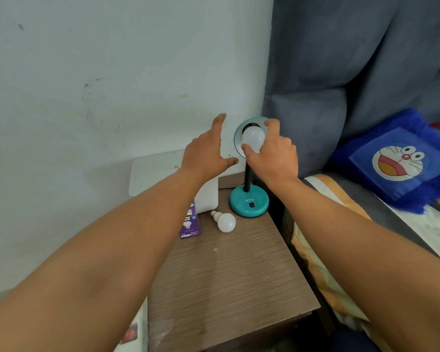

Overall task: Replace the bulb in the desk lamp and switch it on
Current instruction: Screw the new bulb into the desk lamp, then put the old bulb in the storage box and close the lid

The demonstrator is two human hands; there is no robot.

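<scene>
A teal desk lamp (249,203) stands at the back of a wooden bedside table (229,273), its shade tipped toward me. A white bulb (252,137) sits in the shade's socket, unlit. My right hand (273,154) grips this bulb with thumb below and fingers over the shade's rim. Just left of the shade, my left hand (208,153) hovers with its fingers spread and touches nothing. A second white bulb (224,221) lies on the table in front of the lamp's base. The black rocker switch (251,205) is on the base.
A purple bulb box (190,222) lies left of the loose bulb. A white flat device (163,176) leans against the wall behind it. A bed with a blue cartoon cushion (401,163) borders the table on the right. Grey padded headboard behind the lamp.
</scene>
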